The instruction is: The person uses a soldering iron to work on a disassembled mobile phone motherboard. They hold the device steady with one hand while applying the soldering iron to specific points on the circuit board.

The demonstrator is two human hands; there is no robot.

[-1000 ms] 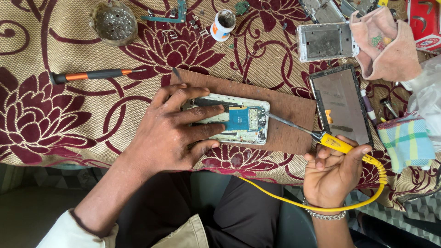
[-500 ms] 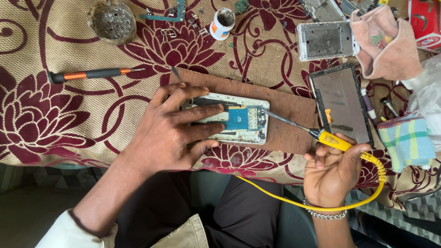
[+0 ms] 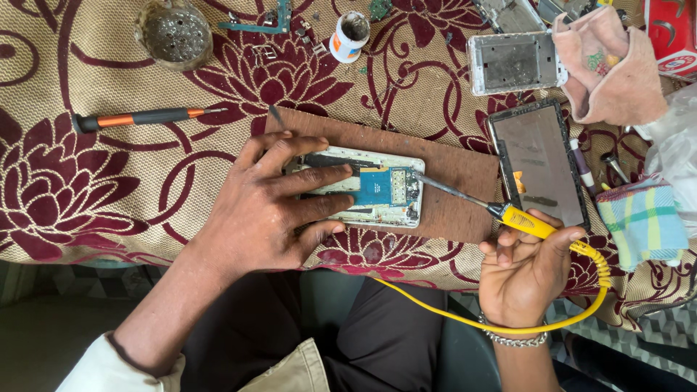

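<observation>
An opened phone with a blue circuit board lies on a brown wooden board on the patterned cloth. My left hand presses flat on the phone's left half, fingers spread across it. My right hand holds a yellow-handled soldering iron; its metal tip reaches left and touches the phone's upper right corner. The iron's yellow cord loops below the table edge and round my right wrist.
A phone screen panel lies right of the board, a white phone frame behind it. An orange-and-black screwdriver lies at the left. A metal-wool bowl, a small white pot, a pink cloth and a checked cloth surround them.
Hardly anything differs. My left hand stays on the phone and the iron's tip stays at the phone's right end, with only a slight shift.
</observation>
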